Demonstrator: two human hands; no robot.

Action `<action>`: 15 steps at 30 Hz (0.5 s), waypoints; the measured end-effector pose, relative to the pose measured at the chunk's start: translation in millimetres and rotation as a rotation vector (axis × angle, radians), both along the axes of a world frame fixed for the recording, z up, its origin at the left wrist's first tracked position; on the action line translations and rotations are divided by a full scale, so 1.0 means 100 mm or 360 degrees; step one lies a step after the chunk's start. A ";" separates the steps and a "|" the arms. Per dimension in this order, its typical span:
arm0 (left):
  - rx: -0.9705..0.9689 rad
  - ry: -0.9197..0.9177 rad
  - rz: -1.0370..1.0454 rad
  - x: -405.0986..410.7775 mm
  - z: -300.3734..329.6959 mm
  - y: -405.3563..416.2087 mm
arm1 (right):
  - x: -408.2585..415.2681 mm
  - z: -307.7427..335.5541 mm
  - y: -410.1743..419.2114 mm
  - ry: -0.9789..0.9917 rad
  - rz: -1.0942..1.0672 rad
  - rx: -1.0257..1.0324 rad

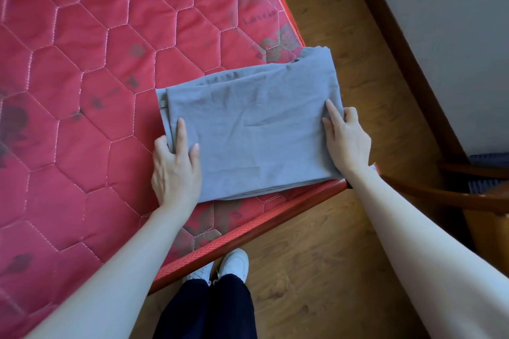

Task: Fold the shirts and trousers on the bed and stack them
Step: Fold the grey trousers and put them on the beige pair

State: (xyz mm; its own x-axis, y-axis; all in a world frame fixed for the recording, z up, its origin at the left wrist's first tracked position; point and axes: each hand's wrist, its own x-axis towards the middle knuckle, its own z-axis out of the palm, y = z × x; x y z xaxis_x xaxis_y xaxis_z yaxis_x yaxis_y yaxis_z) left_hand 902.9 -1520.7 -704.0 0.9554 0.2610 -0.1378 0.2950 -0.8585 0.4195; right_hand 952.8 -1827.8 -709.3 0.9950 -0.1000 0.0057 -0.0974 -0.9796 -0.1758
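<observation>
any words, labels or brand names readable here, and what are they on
"Love" plus more letters too blurred to read: printed on the red mattress, near its far right corner at.
Grey garment: a small tab at its left edge, no text readable on it.
White shoes: no marks readable.
Nothing else carries text.

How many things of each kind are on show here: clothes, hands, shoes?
Folded grey garment: 1
Hands: 2, left hand and right hand, each at one side edge of it
White shoes: 2
Total: 5
</observation>
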 end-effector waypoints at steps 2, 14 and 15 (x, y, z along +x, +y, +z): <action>0.0195 -0.0058 -0.0073 0.02 0.04 -0.02 | 0.00 0.05 0.06 -0.0116 -0.0001 -0.0127; 0.0532 -0.0022 -0.0943 0.15 -0.25 -0.35 | -0.16 -0.19 0.72 0.0327 0.0344 -0.0219; 0.0532 -0.0043 -0.0918 0.12 -0.28 -0.24 | -0.18 -0.20 0.56 0.0326 0.0298 -0.0230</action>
State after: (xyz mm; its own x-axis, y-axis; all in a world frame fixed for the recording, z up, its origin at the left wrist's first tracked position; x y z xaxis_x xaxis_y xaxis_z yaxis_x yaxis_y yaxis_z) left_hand 915.2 -1544.9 -732.2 0.9567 -0.2687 -0.1120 -0.2576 -0.9606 0.1043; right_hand 934.5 -1771.5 -729.4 0.9779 0.0727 -0.1961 0.0684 -0.9973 -0.0285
